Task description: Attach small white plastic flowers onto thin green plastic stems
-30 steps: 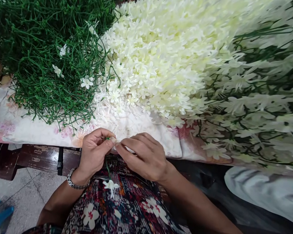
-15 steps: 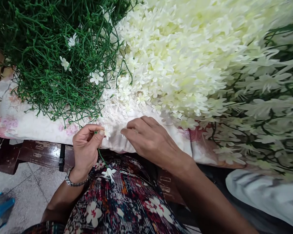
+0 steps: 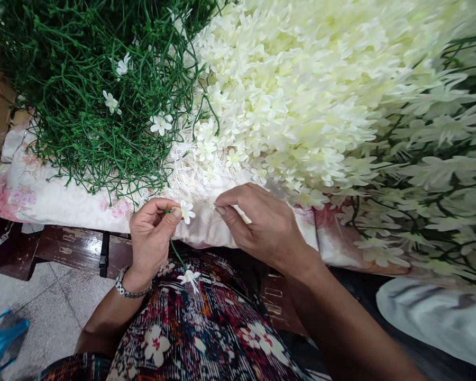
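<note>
My left hand pinches a green artificial flower stem between thumb and forefinger. One white blossom sits just past its fingertips, and a second blossom hangs from the stem's lower end. To the right, apart from that stem, my right hand is closed in a pinch; a tiny pale bit seems to show at its fingertips, too small to name. Beyond both hands lie thin white pieces like flower centres, strewn on a pale floral cloth.
Green plastic stems are heaped at the back left, a few bearing white blossoms. A large mound of loose cream petals fills the middle back. Flowered stems lie on the right. A blue plastic object stands on the floor, lower left.
The view has shifted slightly. My right hand has turned, its thumb and forefinger now showing in a pinch. The blossom at my left fingertips now faces up more fully.
</note>
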`<act>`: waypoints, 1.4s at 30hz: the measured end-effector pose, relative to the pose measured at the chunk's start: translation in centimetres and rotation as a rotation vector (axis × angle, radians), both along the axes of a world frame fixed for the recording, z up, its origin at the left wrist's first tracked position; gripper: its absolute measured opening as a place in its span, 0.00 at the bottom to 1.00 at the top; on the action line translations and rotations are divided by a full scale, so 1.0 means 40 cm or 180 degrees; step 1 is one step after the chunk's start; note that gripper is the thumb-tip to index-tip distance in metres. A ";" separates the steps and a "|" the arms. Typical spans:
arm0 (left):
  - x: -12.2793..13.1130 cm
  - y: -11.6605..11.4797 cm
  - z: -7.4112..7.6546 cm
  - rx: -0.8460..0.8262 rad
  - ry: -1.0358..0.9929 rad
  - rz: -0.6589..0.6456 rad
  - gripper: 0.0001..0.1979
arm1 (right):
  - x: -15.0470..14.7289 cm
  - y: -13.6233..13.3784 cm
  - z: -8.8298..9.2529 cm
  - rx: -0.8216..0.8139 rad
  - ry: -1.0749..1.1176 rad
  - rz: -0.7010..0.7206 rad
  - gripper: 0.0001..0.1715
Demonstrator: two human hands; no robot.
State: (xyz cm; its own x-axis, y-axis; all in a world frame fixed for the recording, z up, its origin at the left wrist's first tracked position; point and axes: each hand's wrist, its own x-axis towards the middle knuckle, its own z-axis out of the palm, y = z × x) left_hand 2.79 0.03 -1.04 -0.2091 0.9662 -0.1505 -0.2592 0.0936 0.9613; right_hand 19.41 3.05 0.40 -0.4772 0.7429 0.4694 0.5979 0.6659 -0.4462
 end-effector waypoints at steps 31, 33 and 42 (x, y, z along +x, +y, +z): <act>0.047 -0.009 0.000 0.1155 0.1567 -0.0332 0.06 | -0.034 -0.044 0.011 -0.0031 0.0202 -0.0307 0.05; 0.048 -0.008 -0.002 0.1180 0.1412 -0.0305 0.06 | -0.034 -0.044 0.010 -0.0070 0.0291 -0.0293 0.05; 0.048 -0.005 -0.016 0.0553 0.0464 -0.0349 0.03 | -0.029 -0.048 0.009 -0.0305 0.0620 -0.0110 0.04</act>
